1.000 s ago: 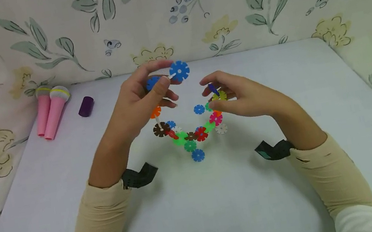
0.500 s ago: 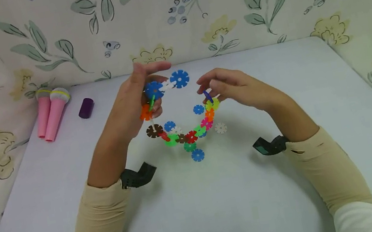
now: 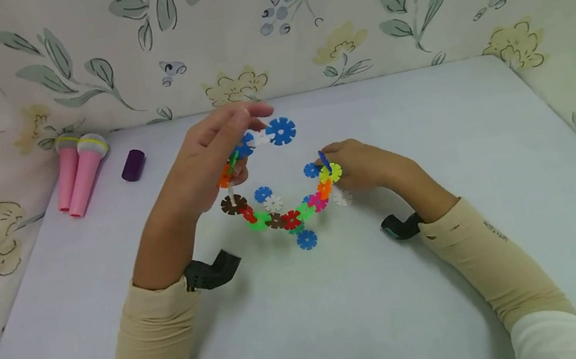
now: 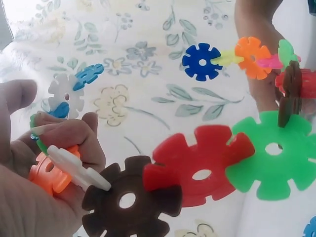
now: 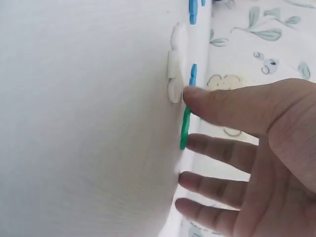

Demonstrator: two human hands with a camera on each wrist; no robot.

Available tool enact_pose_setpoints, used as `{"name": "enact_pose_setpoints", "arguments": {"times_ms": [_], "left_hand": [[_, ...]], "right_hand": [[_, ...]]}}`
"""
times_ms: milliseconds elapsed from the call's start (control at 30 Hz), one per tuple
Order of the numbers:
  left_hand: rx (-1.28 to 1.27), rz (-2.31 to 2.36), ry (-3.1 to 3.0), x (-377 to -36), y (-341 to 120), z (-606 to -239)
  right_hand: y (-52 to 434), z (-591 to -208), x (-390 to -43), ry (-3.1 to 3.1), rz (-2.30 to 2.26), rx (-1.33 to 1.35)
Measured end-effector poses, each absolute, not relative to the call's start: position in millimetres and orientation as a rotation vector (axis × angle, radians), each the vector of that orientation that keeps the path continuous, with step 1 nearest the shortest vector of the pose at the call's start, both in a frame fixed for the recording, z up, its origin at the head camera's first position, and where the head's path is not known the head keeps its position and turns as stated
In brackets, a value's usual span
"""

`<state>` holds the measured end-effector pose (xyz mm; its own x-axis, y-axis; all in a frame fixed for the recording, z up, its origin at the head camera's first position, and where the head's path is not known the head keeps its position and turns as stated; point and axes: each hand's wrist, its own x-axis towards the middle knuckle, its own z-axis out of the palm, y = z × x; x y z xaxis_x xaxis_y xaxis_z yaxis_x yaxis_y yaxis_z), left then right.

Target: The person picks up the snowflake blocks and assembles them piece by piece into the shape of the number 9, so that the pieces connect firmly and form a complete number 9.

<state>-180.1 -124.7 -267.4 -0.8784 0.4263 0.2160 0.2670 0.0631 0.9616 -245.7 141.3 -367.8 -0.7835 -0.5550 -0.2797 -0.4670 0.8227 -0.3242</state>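
A chain [image 3: 283, 218] of coloured snowflake discs sags in a curve over the middle of the table [image 3: 426, 118], its low middle on or just above the surface. The left hand [image 3: 206, 168] pinches the chain's left end with curled fingers [image 4: 69, 136], the index finger stretched out above, and lifts that end, which carries a large blue disc [image 3: 280, 131]. The right hand [image 3: 360, 164] sits low at the right end, by a yellow disc [image 3: 331, 172]; its fingers [image 5: 222, 148] show loosely spread, and whether they grip the chain cannot be told. A loose blue disc [image 3: 306, 240] lies just near of the chain, a white disc [image 3: 342, 198] to the right. Two pink microphones [image 3: 78, 173] and a purple cap [image 3: 133, 164] lie at the far left.
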Motion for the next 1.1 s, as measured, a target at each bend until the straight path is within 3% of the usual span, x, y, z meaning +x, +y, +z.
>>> {"name": "enact_pose_setpoints", "arguments": {"times_ms": [700,900,1100], "left_hand": [[0.673,2.024,2.220,-176.2,-125.8,-273.4],[0.671,2.081,2.213,-176.2,-123.1,-274.7],[0.687,2.088,2.202,-176.6,-117.1,-272.6]], "right_hand": [[168.5,-369.0,-259.3,2.645,-0.571,-0.498],[178.0,-329.6,-245.1,2.561,-1.234,-0.559],[172.4,-290.0,-212.7,2.054,-1.947,-0.924]]}}
